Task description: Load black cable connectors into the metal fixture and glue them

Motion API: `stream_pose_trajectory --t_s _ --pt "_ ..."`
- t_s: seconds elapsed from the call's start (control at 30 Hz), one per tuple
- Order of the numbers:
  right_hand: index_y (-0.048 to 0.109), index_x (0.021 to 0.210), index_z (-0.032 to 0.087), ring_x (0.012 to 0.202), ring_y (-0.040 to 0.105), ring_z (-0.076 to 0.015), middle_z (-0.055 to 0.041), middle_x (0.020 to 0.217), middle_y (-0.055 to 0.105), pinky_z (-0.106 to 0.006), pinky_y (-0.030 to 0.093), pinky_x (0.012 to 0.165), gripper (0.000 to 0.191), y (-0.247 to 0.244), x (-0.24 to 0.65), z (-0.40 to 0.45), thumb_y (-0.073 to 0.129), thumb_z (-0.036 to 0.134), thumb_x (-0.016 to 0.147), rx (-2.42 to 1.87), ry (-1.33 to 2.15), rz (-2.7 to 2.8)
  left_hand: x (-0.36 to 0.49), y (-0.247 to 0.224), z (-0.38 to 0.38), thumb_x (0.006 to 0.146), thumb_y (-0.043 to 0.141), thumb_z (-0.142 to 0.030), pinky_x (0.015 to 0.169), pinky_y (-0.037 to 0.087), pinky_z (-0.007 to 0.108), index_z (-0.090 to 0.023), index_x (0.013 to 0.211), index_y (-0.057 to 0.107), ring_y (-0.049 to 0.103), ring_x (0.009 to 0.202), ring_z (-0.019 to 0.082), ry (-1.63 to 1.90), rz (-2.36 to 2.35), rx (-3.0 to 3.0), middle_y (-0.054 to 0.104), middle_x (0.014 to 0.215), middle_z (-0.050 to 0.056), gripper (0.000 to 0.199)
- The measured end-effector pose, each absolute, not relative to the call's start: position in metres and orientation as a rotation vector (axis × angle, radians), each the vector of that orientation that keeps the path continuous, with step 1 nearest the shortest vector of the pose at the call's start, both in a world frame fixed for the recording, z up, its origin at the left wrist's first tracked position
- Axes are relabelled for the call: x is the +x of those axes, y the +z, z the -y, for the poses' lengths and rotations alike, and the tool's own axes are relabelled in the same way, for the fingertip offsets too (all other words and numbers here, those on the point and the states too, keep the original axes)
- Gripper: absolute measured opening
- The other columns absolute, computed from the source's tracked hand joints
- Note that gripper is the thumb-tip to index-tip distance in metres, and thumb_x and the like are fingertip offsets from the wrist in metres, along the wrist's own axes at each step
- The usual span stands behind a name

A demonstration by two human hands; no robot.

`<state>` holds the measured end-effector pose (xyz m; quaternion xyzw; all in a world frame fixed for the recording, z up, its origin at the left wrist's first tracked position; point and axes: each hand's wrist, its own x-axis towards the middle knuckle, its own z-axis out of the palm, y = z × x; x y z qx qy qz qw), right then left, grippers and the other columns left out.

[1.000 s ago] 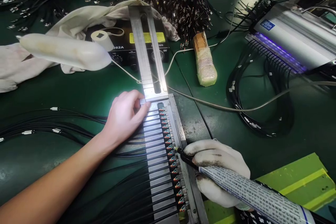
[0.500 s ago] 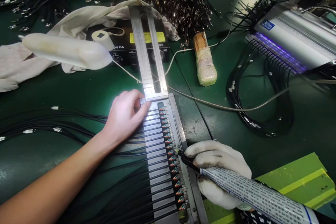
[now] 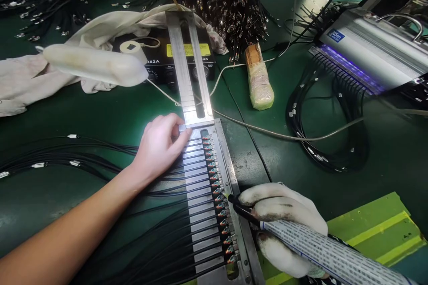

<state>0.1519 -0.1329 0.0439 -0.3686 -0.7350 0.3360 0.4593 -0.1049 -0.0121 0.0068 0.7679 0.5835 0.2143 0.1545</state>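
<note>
My left hand point(image 3: 160, 144), bare, pinches the top edge of a metal fixture point(image 3: 197, 187) between thumb and fingers. Black cables point(image 3: 174, 236) lie side by side across the fixture, their stripped ends with small coloured wires point(image 3: 220, 205) lined up in a dark slot. In a stained white glove, my right hand point(image 3: 284, 218) is closed around a dispensing tube point(image 3: 321, 249) with a black nozzle. The greenish nozzle tip is at the wire ends near the middle of the row; whether it touches them I cannot tell.
Behind the fixture stands a black controller box point(image 3: 160, 60). A white rounded lamp-like object point(image 3: 96, 66) hangs at the left. A wrapped block point(image 3: 260, 80), a silver UV lamp unit point(image 3: 374, 44) and coiled cables point(image 3: 301, 129) lie further right. A green plate point(image 3: 374, 231) is at the lower right.
My right hand and the nozzle have shifted slightly down and right along the row of wire ends. My left hand keeps its hold on the fixture.
</note>
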Motion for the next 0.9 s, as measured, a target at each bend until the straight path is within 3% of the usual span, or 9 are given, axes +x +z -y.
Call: stream_pose_trajectory --t_s 0.2,0.9 --pt "0.062 0.088 0.016 0.079 0.072 -0.0182 -0.007 0.09 0.072 -0.027 0.061 0.069 0.016 0.0437 0.1462 0.1259 0.061 0.016 0.072 -0.919 0.76 1.894 -0.1052 0.008 0.0124 0.088 0.052 -0.04 0.063 0.034 0.031 -0.021 0.083 0.05 0.047 0.069 0.018 0.603 -1.667 2.201 0.051 0.07 -0.001 0.019" --pt "0.063 0.087 0.017 0.077 0.072 -0.0184 -0.006 0.087 0.073 -0.026 0.061 0.067 0.019 0.0437 0.146 0.1272 0.061 0.011 0.069 -0.93 0.764 1.858 -0.1046 0.0081 0.0126 0.089 0.053 -0.04 0.062 0.035 0.031 -0.021 0.085 0.052 0.048 0.069 0.018 0.603 -1.674 2.205 0.052 0.071 -0.001 0.019"
